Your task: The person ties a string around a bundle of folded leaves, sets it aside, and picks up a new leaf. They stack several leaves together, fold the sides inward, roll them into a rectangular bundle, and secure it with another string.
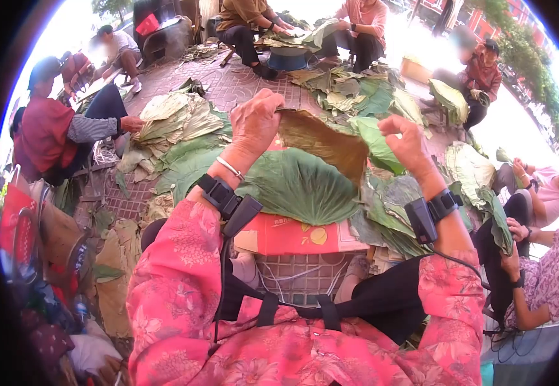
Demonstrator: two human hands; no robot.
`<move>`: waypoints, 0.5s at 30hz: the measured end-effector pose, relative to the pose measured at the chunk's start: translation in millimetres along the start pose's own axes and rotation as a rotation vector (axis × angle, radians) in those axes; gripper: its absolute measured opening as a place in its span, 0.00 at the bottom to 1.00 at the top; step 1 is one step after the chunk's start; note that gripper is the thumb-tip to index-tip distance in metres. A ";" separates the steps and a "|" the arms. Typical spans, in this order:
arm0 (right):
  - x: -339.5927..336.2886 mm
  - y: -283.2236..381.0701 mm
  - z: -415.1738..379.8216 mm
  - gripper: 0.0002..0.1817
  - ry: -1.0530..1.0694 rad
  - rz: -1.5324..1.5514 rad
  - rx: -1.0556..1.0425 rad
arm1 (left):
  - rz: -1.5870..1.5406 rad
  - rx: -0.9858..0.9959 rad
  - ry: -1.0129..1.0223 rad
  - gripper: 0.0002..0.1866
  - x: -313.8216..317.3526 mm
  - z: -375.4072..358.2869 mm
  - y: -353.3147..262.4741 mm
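My left hand [257, 122] is closed, pinching the left end of a brown lotus leaf [324, 145] that hangs raised in front of me. My right hand [409, 147] is up at the same height with its fingers curled in. It is close to a pale green leaf [377, 143], and I cannot make out what lies between its fingertips. Below both hands a large dark green lotus leaf [299, 183] spreads over a red cardboard box [292, 237] between my feet.
Leaf piles lie to the left [180, 119] and right [389, 199], with more leaves [369, 93] farther ahead. Several people sit around on low seats, handling leaves. One person's hand [133, 123] touches the left pile. Bags [19, 212] stand at the left.
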State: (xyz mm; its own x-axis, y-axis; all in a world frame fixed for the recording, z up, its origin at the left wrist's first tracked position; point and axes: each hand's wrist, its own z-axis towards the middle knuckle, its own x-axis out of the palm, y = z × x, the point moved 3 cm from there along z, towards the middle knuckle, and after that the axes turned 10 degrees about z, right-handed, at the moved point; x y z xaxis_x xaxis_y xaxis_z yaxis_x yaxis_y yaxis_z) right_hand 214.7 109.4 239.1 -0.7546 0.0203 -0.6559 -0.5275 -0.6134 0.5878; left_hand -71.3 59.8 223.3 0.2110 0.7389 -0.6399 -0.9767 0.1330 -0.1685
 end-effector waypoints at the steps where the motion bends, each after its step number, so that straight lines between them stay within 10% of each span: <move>1: 14.5 1.9 -6.3 0.14 0.048 0.113 0.042 | -0.002 0.004 0.001 0.05 -0.2 -0.5 -0.3; 6: 110.2 -20.0 -59.5 0.43 0.262 0.078 0.154 | 0.024 0.014 0.088 0.05 10.6 -11.1 -0.9; 12: 148.0 15.5 -119.1 0.45 0.138 0.531 0.131 | 0.038 -0.017 0.106 0.05 3.0 -6.9 4.4; 15: 157.4 17.4 -122.2 0.32 0.029 0.271 -0.013 | 0.035 -0.030 0.134 0.05 7.6 -12.1 7.3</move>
State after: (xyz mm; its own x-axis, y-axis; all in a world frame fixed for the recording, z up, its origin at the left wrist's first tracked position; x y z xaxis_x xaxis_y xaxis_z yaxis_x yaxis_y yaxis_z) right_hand 134.5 5.4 88.2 -0.8560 -0.1689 -0.4886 -0.3021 -0.6034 0.7380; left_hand -76.4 58.4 208.1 0.1825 0.6479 -0.7396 -0.9823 0.0873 -0.1659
